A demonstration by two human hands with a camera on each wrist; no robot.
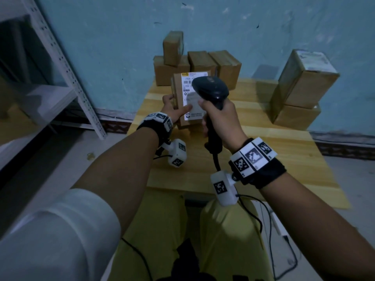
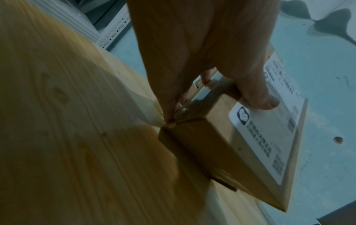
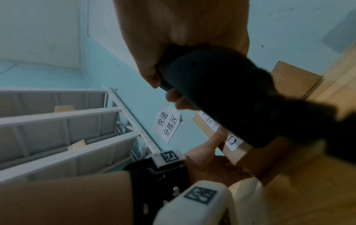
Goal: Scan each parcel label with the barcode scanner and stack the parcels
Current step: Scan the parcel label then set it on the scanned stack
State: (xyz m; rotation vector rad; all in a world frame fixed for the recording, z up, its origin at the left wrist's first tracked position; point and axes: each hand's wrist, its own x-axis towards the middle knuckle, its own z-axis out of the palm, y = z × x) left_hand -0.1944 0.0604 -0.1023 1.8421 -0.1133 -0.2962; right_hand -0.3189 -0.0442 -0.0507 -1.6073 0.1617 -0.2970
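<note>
While the left hand (image 1: 172,110) grips the parcel (image 1: 187,100) upright on the table (image 1: 284,151), thumb on its label (image 1: 193,94) (faced towards the person for reading), the right hand (image 1: 220,118) wraps its fingers (image 3: 174,99) round the barcode scanner (image 1: 211,92), aimed at that label. Other parcels (image 1: 203,63) wait along the far edge.

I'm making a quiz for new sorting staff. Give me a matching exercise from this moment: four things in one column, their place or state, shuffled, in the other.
1. barcode scanner
2. labelled parcel
3. parcel pile on the right
4. paper sign

A. stuck on the blue wall
B. gripped by the right hand
C. standing on end, held by the left hand
D. stacked at the table's far right

Pairs: 1-B, 2-C, 3-D, 4-A
</note>
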